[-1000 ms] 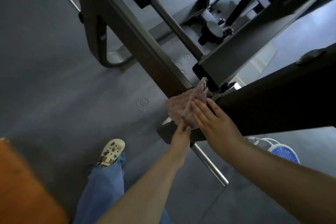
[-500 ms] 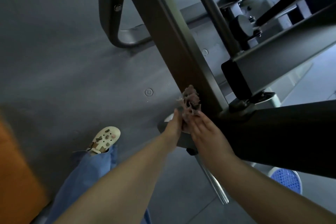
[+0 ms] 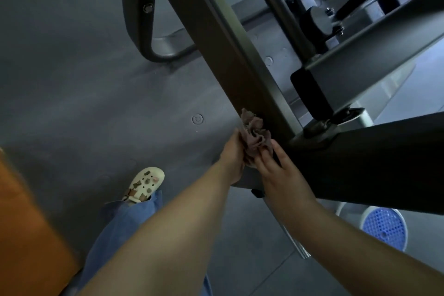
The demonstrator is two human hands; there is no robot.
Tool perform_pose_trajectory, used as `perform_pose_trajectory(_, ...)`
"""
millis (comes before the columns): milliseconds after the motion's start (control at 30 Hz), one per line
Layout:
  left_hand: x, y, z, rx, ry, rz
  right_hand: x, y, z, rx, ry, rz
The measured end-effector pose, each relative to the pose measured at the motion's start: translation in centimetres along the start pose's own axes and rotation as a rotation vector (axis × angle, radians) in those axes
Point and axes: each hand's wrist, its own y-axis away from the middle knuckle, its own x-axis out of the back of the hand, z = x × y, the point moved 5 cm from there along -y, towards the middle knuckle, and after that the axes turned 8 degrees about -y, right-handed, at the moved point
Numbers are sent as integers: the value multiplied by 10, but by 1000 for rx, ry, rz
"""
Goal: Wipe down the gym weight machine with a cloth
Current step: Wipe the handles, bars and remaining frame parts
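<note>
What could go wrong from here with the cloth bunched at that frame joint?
1. The cloth is crumpled into a wad between the left hand and right hand, so little of it may touch the slanted beam.
2. Fingers sit close to the joint bracket; a slip could pinch or scrape them.

No readable text, label or number shows anywhere.

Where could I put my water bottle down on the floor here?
The widest bare grey floor lies left of the slanted frame beam, above the shoe. A smaller strip sits between the right forearm and the blue stool. It is crowded where both hands bunch the cloth at the beam joint, and among the bars upper right.
</note>
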Motion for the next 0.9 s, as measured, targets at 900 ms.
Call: perform_pose_trajectory(900, -125, 301, 51, -305, -483, -69, 57, 265, 55, -702, -792, 643)
